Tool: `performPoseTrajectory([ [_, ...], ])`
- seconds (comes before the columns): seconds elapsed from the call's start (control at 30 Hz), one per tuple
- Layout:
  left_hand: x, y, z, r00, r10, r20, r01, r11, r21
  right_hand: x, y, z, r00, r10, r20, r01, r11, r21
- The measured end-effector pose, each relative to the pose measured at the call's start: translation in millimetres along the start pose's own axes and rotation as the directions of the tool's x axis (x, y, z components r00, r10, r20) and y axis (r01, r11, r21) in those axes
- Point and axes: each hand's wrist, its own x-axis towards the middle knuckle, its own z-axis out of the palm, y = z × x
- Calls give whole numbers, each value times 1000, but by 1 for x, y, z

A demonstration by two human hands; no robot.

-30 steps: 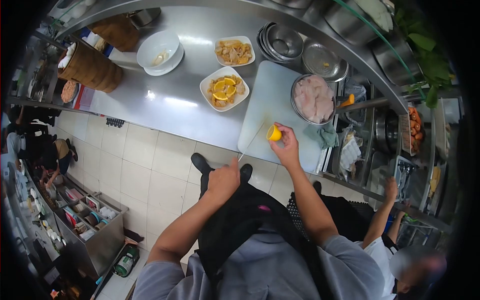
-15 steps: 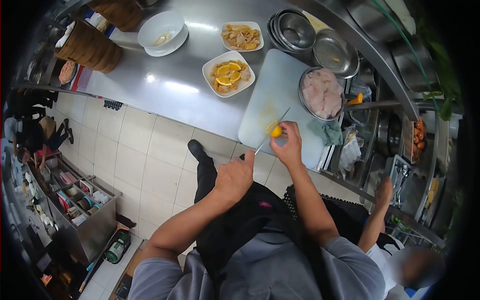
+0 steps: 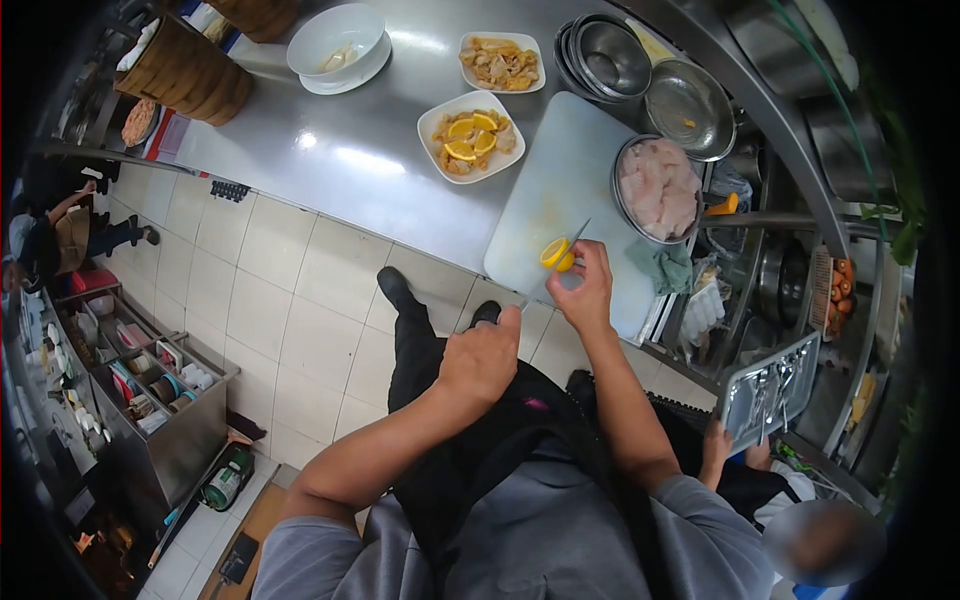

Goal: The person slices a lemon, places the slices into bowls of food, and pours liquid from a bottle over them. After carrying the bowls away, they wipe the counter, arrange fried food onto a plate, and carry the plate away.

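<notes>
My left hand (image 3: 480,358) is wrapped round the handle of a knife (image 3: 575,238), whose blade points away over the white cutting board (image 3: 560,150). An orange piece (image 3: 556,254) is pinched in the fingers of my right hand (image 3: 588,285), over the board's near part. The blade lies against the orange, with a yellow-rimmed cut face showing on its left. Beyond the board's left edge sits a square white plate (image 3: 428,128) of food topped with orange slices. A metal bowl of pale raw meat or fish (image 3: 658,188) rests on the board's right part.
Another food plate (image 3: 543,80), a white bowl (image 3: 300,50), stacked metal bowls (image 3: 612,58) and bamboo steamers (image 3: 190,75) stand on the steel counter (image 3: 370,180). A green cloth (image 3: 664,268) lies at the board's right edge. At right, a co-worker holds a metal tray (image 3: 738,400).
The counter and its items have shifted slightly right in view. More of the orange's cut face shows beside the blade. The co-worker's tray has come up and tilted, with both their hands now at it.
</notes>
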Motion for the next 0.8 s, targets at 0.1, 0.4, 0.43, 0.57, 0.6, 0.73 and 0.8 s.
performPoseTrajectory([
  [0.1,3,1,-1,1000,9,28,-9,1000,-23,0,2,0,1000,26,16,-26,1000,9],
  [0.4,16,6,-6,997,63,-35,-65,997,-37,7,2,-4,999,48,24,-49,997,60],
  [0.43,19,8,-8,997,68,-26,-68,998,-18,7,1,-4,999,50,21,-51,997,61],
  [0.57,36,12,-5,994,92,-58,-95,995,-40,7,3,-6,998,52,41,-54,997,52],
  [0.6,36,12,-6,994,94,-57,-96,995,-38,7,4,-6,997,62,49,-64,997,52],
  [0.73,31,13,-15,997,81,-13,-81,996,-20,8,6,-4,995,84,45,-87,993,75],
  [0.8,32,13,-12,997,78,26,-78,997,-2,6,5,-4,998,63,25,-65,996,61],
])
